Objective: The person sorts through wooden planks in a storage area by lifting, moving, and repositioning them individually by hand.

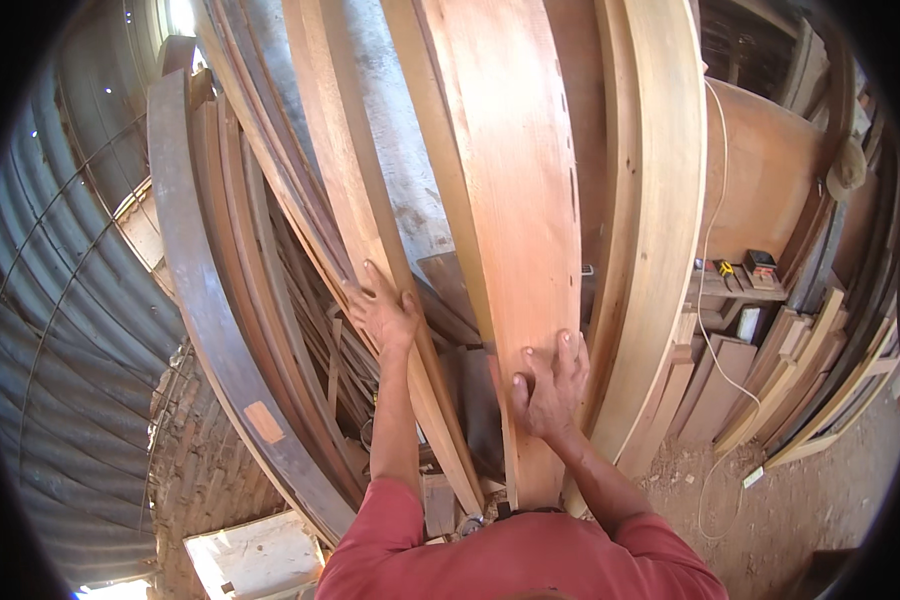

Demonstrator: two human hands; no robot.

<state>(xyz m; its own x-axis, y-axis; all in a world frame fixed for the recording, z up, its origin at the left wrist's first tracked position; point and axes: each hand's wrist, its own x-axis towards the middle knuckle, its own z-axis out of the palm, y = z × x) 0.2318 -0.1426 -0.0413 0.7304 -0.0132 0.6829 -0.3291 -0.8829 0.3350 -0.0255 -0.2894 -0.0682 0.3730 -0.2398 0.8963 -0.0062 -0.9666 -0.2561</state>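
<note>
My left hand lies with spread fingers on a narrow light-brown plank that runs lengthwise away from me. To its right is a wide, smooth reddish board with a row of short dark slots along its right edge. On the near part of this board rests my right hand, its fingers apart and slightly bent. Neither hand holds a loose object. Between the two pieces a gap shows a dark space below.
Right of the wide board stands a pale long plank. Dark planks lean at left by a corrugated metal wall. A thin cord hangs at right, near a small shelf with tools and stacked offcuts.
</note>
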